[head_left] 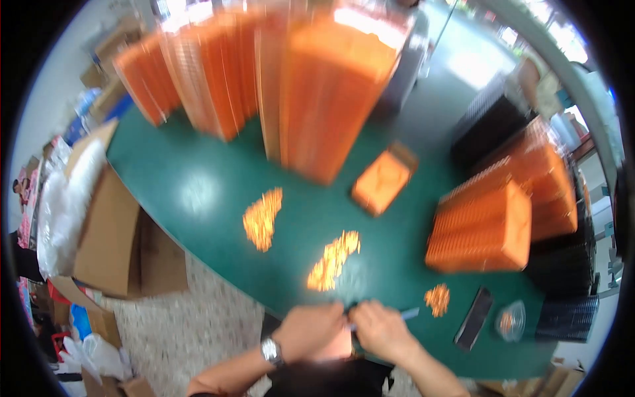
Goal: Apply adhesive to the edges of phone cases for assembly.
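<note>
from where i stand, both of the person's bare hands are at the near edge of the dark green, smooth-topped worktop (pixel 390 258), knuckles almost meeting. the left hand (pixel 309 331) curls over a flat, pale orange slab (pixel 338 344), though i cannot tell how firmly its fingers press; the right hand (pixel 378 329) is closed around a slim, pale blue rod (pixel 411 313), one end poking out past its outer side. what the fingertips do where they meet is hidden from me. for close work like this, i'd say the left hand does best as a steady clamp, holding the slab flat and square, while the right makes short, even, light movements. pushing hard with the hands so near each other could let the rod slip toward the left fingers, so its line is better aimed past them. bracing both wrists low against the body would likely help too. the slab sits between and below the hands, just off the worktop's near edge, in front of the person's dark clothing. it looks plain and matte, pinkish where light catches it, with a straight lower side; its upper part is covered by the hands, and blur hides any finer detail.
</note>
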Motion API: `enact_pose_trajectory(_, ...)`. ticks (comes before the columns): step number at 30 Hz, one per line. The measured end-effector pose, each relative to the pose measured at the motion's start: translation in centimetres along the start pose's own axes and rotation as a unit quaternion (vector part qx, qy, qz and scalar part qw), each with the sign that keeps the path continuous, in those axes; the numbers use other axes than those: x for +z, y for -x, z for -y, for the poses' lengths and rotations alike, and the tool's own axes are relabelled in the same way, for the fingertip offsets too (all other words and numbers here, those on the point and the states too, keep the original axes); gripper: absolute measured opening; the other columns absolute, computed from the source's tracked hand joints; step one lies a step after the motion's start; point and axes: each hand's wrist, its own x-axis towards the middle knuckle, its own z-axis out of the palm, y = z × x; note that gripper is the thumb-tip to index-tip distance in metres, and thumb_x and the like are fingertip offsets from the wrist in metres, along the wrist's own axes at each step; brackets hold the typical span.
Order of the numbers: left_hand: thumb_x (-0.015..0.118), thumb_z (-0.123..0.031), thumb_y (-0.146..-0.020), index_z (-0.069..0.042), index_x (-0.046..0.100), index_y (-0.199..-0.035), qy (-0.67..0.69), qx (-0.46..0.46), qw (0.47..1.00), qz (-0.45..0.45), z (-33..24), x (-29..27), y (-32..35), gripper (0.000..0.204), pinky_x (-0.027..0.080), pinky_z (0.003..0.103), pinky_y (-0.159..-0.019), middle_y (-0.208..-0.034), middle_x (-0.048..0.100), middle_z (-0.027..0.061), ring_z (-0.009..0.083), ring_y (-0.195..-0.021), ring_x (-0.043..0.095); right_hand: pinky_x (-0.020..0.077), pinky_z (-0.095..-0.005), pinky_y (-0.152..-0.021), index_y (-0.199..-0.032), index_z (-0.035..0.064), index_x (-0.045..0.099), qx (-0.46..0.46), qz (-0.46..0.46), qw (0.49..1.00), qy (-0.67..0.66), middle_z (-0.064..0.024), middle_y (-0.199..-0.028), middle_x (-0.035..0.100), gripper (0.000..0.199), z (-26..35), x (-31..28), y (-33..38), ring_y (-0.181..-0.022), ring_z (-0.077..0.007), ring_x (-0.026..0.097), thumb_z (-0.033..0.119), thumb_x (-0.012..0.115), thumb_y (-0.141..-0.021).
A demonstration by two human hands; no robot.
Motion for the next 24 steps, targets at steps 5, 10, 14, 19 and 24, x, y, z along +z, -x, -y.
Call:
enact_pose_trajectory(5,0.062,-0.035,-0.1,-0.009,0.057,-0.095,-0.062,0.032,0.997,-0.015,-0.4,1.4,-0.1,0.027,0.055,0.042,-0.054,-0.074,0.066,0.0089,0.0302,-0.064,0.069,0.0588,-0.0365,-0.067,-0.101,0.0059,0.064,-0.018,-0.009,0.999,-0.045,-0.0073,-0.094,0.06,0.023,-0.7,0.8,1.5,-0.086,-0.026,0.066,0.008,0.073,-0.079)
enact_pose_trajectory(10,0.063,-0.035,-0.1,-0.009,0.057,-0.094,-0.037,0.024,0.999,-0.003,-0.5,1.2,-0.1,0.028,0.056,0.042,-0.059,-0.077,0.067,0.0092,0.0308,-0.07,0.07,0.0587,-0.0366,-0.068,-0.112,0.0039,0.067,0.015,-0.02,0.999,-0.022,-0.0053,-0.096,0.061,0.029,0.2,-0.8,1.8,-0.09,-0.0237,0.065,0.015,0.071,-0.085)
enact_pose_trajectory(14,0.066,-0.032,-0.099,-0.009,0.056,-0.09,-0.038,0.024,0.999,0.0,-0.3,1.1,-0.7,0.027,0.055,0.041,-0.058,-0.076,0.066,0.0093,0.03,-0.068,0.069,0.0563,-0.0333,-0.066,-0.123,0.0034,0.069,0.015,-0.009,0.998,0.065,-0.0018,-0.098,0.062,0.036,0.1,-1.1,1.7,-0.091,-0.0203,0.062,0.022,0.068,-0.092)
enact_pose_trajectory(19,0.066,-0.029,-0.099,-0.009,0.056,-0.088,-0.048,0.034,0.998,-0.007,-0.1,1.3,-0.4,0.025,0.055,0.041,-0.058,-0.075,0.066,0.0091,0.0298,-0.067,0.069,0.0531,-0.0306,-0.063,-0.116,0.007,0.071,0.004,-0.007,0.995,0.096,0.0002,-0.095,0.061,0.028,-0.4,0.1,1.9,-0.087,-0.0185,0.06,0.022,0.069,-0.091)
enact_pose_trajectory(24,0.065,-0.026,-0.099,-0.009,0.055,-0.088,-0.057,0.034,0.998,-0.019,-0.5,1.4,-0.4,0.023,0.055,0.041,-0.058,-0.074,0.065,0.0094,0.0304,-0.067,0.069,0.0528,-0.0307,-0.062,-0.106,0.011,0.071,0.016,-0.04,0.997,0.066,0.0012,-0.09,0.059,0.019,-0.2,0.9,1.5,-0.083,-0.0173,0.06,0.021,0.071,-0.09)
